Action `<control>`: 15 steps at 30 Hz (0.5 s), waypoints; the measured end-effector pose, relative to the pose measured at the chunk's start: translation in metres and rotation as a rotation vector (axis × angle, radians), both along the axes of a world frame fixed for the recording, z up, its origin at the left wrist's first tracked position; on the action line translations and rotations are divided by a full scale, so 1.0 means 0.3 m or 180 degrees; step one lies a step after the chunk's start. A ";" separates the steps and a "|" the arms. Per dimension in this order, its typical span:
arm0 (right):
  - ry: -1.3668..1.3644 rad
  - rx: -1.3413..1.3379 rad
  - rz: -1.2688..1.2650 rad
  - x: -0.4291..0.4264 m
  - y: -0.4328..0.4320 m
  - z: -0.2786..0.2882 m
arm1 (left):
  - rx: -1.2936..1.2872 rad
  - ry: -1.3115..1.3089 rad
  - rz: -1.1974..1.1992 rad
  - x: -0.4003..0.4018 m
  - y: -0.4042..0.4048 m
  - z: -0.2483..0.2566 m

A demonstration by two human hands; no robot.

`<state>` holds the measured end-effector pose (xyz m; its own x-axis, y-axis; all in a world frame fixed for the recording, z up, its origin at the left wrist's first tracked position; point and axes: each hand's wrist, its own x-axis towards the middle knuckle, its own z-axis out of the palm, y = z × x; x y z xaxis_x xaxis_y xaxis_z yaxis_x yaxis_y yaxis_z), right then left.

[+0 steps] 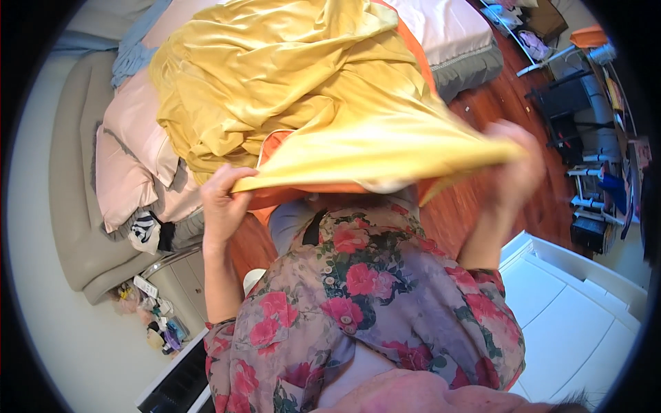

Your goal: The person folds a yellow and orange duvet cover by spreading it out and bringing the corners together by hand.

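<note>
A large yellow satiny cloth with an orange underside, likely a duvet cover (289, 77), lies in folds over the bed and stretches toward me. My left hand (227, 199) pinches its near edge between thumb and fingers. At the other end of that edge, my right hand (514, 160) is blurred and grips a corner of the cloth. Between both hands the edge is pulled taut in front of my waist. Orange fabric (279, 142) shows at a white-edged opening near my left hand. Beneath the edge hangs more orange cloth, partly hidden.
Pink pillows (126, 175) rest against the beige headboard (77, 170). A nightstand (181, 284) with small items is at lower left. Reddish wood floor (537, 206) runs along the right, near a cluttered rack (594, 180) and a white cabinet (563, 310).
</note>
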<state>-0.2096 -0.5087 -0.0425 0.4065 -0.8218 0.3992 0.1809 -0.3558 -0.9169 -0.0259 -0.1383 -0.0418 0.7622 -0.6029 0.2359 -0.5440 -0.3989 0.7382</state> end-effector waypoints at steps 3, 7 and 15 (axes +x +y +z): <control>-0.1686 -0.2131 0.1174 -0.154 -0.061 0.266 | 0.0241 -0.0053 -0.0383 -0.031 -0.081 -0.025; -0.1074 -0.0685 0.1314 -0.158 -0.123 0.262 | -0.0244 -0.0660 -0.0321 -0.037 -0.148 -0.100; -0.0591 -0.0453 0.0162 -0.209 -0.233 0.162 | -0.0549 -0.0186 -0.0439 -0.071 0.012 0.035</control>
